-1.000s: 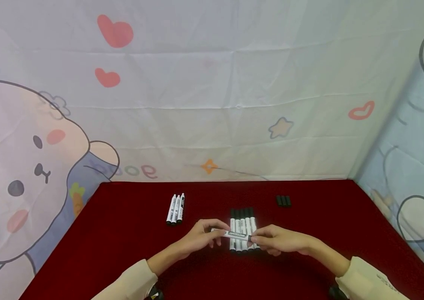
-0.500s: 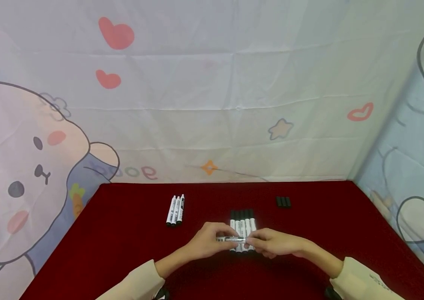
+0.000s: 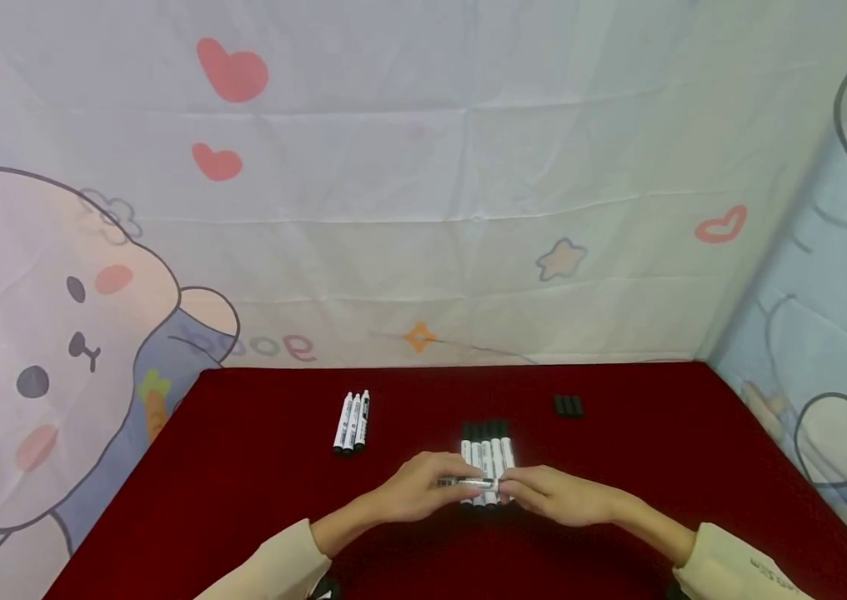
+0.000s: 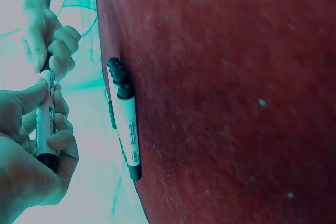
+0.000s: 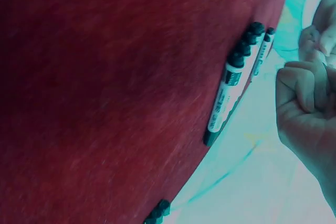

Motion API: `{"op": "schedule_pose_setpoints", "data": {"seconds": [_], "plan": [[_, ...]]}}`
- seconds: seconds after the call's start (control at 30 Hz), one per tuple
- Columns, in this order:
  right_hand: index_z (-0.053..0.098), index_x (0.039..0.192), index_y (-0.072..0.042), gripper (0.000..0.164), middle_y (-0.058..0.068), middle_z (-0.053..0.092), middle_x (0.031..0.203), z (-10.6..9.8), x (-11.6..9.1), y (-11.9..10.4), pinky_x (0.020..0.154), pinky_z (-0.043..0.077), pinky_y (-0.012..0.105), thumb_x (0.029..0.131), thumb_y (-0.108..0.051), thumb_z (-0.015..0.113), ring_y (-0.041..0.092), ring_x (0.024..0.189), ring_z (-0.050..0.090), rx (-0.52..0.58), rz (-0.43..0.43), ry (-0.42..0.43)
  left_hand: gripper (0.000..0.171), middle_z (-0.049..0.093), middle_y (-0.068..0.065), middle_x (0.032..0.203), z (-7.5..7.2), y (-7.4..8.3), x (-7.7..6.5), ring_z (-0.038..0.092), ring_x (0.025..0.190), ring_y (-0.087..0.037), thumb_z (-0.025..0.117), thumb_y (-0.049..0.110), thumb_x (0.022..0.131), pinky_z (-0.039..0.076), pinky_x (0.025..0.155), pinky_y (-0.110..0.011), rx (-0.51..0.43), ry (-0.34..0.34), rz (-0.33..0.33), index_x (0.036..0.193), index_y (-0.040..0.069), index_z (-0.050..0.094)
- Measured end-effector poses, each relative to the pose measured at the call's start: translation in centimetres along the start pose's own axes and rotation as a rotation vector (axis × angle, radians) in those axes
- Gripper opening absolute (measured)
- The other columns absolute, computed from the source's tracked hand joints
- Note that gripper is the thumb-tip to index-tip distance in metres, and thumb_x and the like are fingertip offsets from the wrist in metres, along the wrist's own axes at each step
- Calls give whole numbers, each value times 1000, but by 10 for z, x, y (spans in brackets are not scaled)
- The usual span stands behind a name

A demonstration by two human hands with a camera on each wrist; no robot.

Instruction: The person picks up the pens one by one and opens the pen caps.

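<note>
My left hand [image 3: 423, 487] grips the white barrel of a whiteboard marker [image 4: 44, 124], its fingers curled round it and the black rear end showing by the palm. At the marker's other end my right hand [image 3: 562, 493] pinches the dark cap [image 4: 46, 63] between thumb and curled fingers. The marker lies crosswise between the two hands, above a row of capped whiteboard markers [image 3: 486, 454] on the red cloth. In the right wrist view the right hand [image 5: 310, 98] hides most of the held marker.
Three uncapped white markers [image 3: 351, 422] lie side by side at the back left of the red-covered table [image 3: 243, 467]. Three loose black caps [image 3: 568, 406] sit together at the back right. A printed fabric backdrop [image 3: 423, 183] stands behind the table's far edge.
The left hand has moved right and the hands are closer together. The marker between them, tilted a second ago, is now nearly level, with the left fingers further along its barrel.
</note>
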State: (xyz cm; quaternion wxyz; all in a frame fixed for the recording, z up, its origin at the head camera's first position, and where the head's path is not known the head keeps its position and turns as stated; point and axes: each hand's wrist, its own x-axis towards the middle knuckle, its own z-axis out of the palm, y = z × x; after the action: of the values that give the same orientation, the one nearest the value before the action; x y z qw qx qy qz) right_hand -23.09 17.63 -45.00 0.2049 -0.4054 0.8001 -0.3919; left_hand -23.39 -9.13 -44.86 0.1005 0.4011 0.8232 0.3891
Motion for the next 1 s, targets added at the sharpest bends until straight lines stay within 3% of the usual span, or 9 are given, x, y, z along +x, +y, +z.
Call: {"op": "schedule_pose_setpoints", "data": {"seconds": [0.23, 0.37, 0.57, 0.67, 0.83, 1.0], "plan": [[60, 102, -7, 28, -12, 45, 76, 6, -8, 4, 62, 43, 17, 113, -21, 37, -6, 68, 41, -107, -66, 113, 31, 75, -5, 115, 0, 6, 5, 57, 89, 4, 61, 26, 103, 51, 81, -16, -20, -18, -1, 127, 10, 72], [59, 104, -7, 25, -4, 48, 74, 7, -11, 3, 61, 43, 16, 112, -17, 38, -7, 67, 41, -128, -114, 133, 29, 75, -6, 116, 0, 10, 6, 58, 92, 4, 62, 24, 103, 51, 84, -16, -34, -22, -2, 125, 9, 73], [59, 110, -5, 23, -9, 45, 75, 10, -13, 6, 63, 44, 15, 112, -12, 37, -9, 67, 38, -164, -165, 147, 29, 75, -11, 118, 1, 10, 7, 59, 93, 3, 62, 21, 103, 52, 86, -16, -83, -44, -3, 124, 4, 73], [59, 113, -5, 22, -5, 50, 79, 12, -13, 8, 66, 45, 15, 112, -11, 38, -8, 70, 39, -198, -183, 165, 30, 74, -13, 121, 1, 9, 8, 61, 95, 3, 61, 20, 104, 52, 88, -16, -106, -61, -11, 125, 2, 72], [59, 117, -7, 23, 5, 61, 88, 12, -12, 8, 73, 46, 15, 112, -15, 39, -3, 78, 48, -254, -177, 181, 31, 73, -18, 121, 1, 7, 8, 57, 88, 2, 60, 19, 104, 50, 83, -16, -191, -83, -58, 125, 0, 71], [58, 113, -8, 20, 4, 59, 84, 10, -8, 7, 70, 47, 15, 112, -16, 40, -4, 76, 46, -306, -187, 179, 33, 73, -11, 114, 0, 6, 8, 54, 82, -1, 60, 18, 103, 47, 79, -16, -320, -85, -174, 128, -3, 69]]}}
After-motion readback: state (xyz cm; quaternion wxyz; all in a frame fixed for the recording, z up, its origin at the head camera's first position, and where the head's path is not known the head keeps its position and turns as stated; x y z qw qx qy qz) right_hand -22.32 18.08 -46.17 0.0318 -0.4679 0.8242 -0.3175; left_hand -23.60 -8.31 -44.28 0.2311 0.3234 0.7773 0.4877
